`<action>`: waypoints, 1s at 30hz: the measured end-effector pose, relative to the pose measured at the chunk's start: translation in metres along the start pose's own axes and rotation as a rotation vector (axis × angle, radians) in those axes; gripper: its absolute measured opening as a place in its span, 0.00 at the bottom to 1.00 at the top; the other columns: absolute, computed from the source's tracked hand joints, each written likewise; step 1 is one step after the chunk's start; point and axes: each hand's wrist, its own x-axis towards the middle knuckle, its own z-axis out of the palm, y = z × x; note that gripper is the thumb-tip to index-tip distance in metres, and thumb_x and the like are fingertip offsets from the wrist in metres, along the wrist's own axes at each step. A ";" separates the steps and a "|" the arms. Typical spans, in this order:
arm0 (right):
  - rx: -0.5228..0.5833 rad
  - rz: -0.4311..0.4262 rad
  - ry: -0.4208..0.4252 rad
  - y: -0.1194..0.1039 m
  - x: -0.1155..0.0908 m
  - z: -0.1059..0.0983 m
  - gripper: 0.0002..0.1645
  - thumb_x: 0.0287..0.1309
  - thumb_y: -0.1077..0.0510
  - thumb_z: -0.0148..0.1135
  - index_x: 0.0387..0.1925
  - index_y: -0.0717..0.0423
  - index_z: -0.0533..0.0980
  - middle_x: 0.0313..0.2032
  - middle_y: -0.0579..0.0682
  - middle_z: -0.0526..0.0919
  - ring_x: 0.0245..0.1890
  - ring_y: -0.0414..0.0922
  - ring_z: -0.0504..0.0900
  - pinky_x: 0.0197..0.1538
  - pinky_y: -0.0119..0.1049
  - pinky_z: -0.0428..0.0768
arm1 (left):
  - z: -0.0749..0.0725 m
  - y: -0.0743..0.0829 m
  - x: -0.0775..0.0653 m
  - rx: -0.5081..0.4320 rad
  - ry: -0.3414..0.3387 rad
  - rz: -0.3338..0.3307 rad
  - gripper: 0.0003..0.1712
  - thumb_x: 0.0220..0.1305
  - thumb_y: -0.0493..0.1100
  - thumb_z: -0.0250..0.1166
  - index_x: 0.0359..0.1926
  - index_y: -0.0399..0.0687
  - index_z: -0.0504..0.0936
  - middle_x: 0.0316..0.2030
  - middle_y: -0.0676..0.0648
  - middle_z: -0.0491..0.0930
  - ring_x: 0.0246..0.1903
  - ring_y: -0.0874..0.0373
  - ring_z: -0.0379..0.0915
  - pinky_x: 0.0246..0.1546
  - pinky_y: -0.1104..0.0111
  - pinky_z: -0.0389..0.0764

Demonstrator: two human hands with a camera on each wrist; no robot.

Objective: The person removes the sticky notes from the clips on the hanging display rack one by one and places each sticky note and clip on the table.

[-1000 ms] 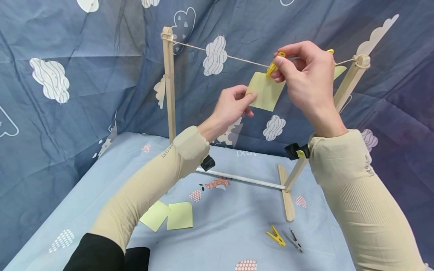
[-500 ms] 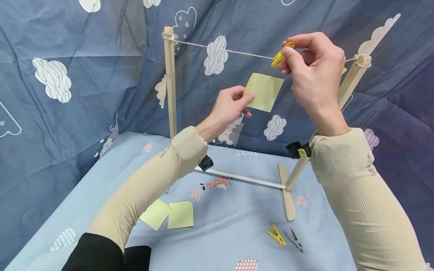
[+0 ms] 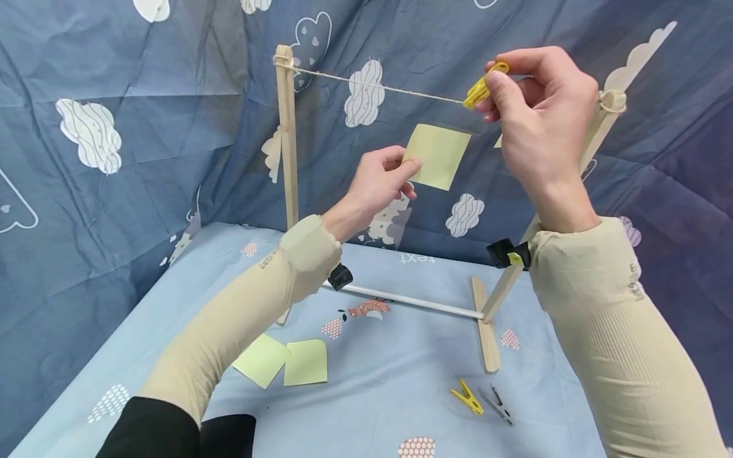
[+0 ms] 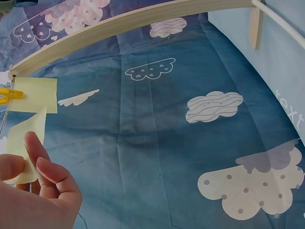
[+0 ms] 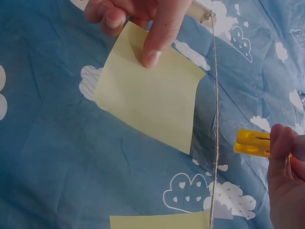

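Observation:
My left hand (image 3: 378,181) pinches a pale yellow sticky note (image 3: 439,156) by its left edge, below the string (image 3: 395,89). In the right wrist view that note (image 5: 147,95) is apart from the string (image 5: 216,105). Between thumb and fingers my right hand (image 3: 546,114) holds a yellow clothespin (image 3: 476,92). The right wrist view has this clothespin (image 5: 252,143) just beside the string, not on it. A second note (image 4: 38,95) hangs from the string by another yellow clothespin (image 4: 7,95), mostly hidden behind my right hand in the head view.
Wooden posts (image 3: 286,140) carry the string, with a white rod (image 3: 412,303) joining them low down. Two more sticky notes (image 3: 306,362) lie on the blue cloth at left. A yellow clothespin (image 3: 467,397) and a grey clothespin (image 3: 497,404) lie at front right.
The clothespin in my right hand has come off the note and moved up and right. My left hand has shifted slightly left with the note.

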 end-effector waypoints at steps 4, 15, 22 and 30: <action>0.023 -0.001 -0.009 -0.004 -0.003 -0.003 0.06 0.57 0.67 0.63 0.38 0.61 0.81 0.31 0.45 0.84 0.21 0.37 0.79 0.32 0.23 0.77 | -0.003 0.002 -0.004 -0.011 -0.004 0.001 0.13 0.68 0.43 0.60 0.49 0.43 0.81 0.41 0.44 0.84 0.26 0.48 0.78 0.29 0.70 0.75; -0.115 -0.156 -0.029 0.003 -0.015 -0.023 0.09 0.61 0.63 0.61 0.42 0.59 0.81 0.36 0.41 0.85 0.23 0.37 0.79 0.31 0.26 0.76 | -0.021 0.004 -0.016 0.025 -0.019 0.040 0.10 0.68 0.42 0.59 0.45 0.43 0.81 0.32 0.46 0.82 0.24 0.51 0.79 0.29 0.68 0.74; -0.110 -0.064 0.000 0.005 -0.033 -0.039 0.10 0.59 0.66 0.62 0.42 0.60 0.81 0.37 0.42 0.86 0.25 0.37 0.80 0.30 0.23 0.74 | -0.040 -0.003 -0.033 0.130 -0.067 0.074 0.10 0.67 0.41 0.59 0.46 0.44 0.81 0.33 0.45 0.83 0.23 0.50 0.78 0.23 0.69 0.69; -0.212 -0.084 -0.001 0.012 -0.052 -0.060 0.12 0.60 0.66 0.61 0.45 0.56 0.80 0.37 0.40 0.84 0.26 0.34 0.79 0.30 0.20 0.75 | -0.062 -0.019 -0.056 0.238 -0.117 0.091 0.10 0.66 0.38 0.59 0.46 0.41 0.81 0.33 0.42 0.82 0.24 0.47 0.77 0.31 0.65 0.80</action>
